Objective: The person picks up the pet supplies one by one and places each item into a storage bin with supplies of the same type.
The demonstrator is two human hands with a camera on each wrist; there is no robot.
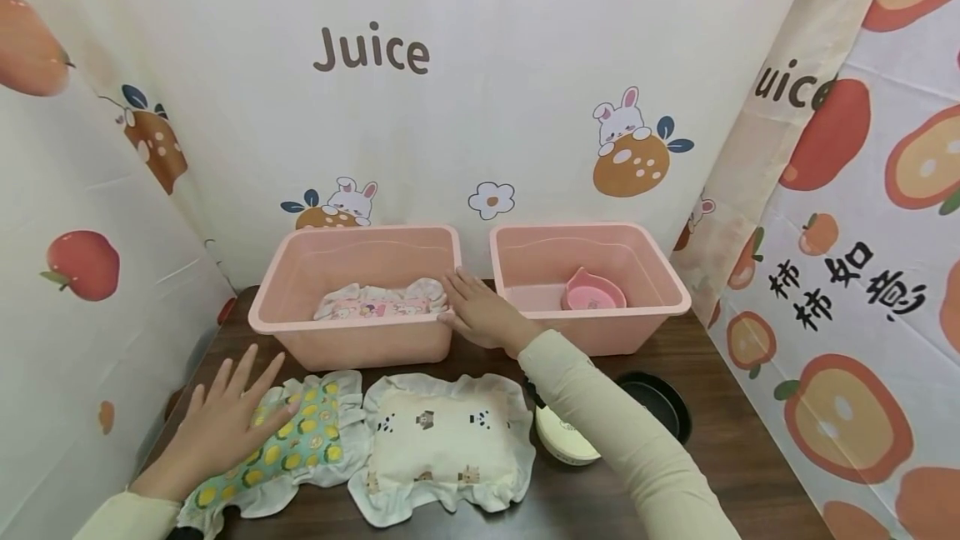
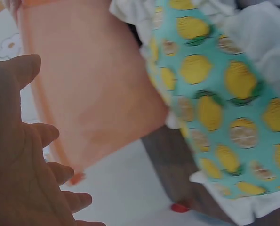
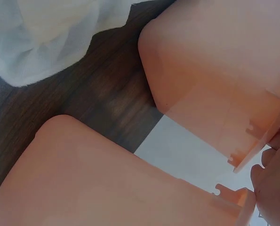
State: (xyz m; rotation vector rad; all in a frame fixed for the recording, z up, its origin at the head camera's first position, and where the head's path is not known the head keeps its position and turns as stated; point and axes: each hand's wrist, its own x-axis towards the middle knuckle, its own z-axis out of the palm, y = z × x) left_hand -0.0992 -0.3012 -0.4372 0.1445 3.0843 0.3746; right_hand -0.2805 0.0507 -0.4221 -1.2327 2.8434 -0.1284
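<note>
So my left hand (image 1: 221,423) was at the lower left of the frame, fingers spread wide over the lemon pillow (image 1: 315,430), gripping nothing. My right hand (image 1: 487,311) was near the middle, fingers fairly straight at the right rim of the left bin (image 1: 367,346). Seemed like a loose rest rather than a hold, but I can't tell if I was pressing.

The lemon pillow and the animal-print pillow (image 1: 448,440) lay flat along the bottom, probably that way for easy reach. A pink pillow (image 1: 375,307) was inside the left bin. Over at center right, the right bin (image 1: 585,332) had a pink dish (image 1: 594,293) in it, with a black dish (image 1: 663,402) and a cream container (image 1: 562,440) in front, partly behind my sleeve. Looked grouped by kind: 3 soft things left, 3 hard ones right.
</note>
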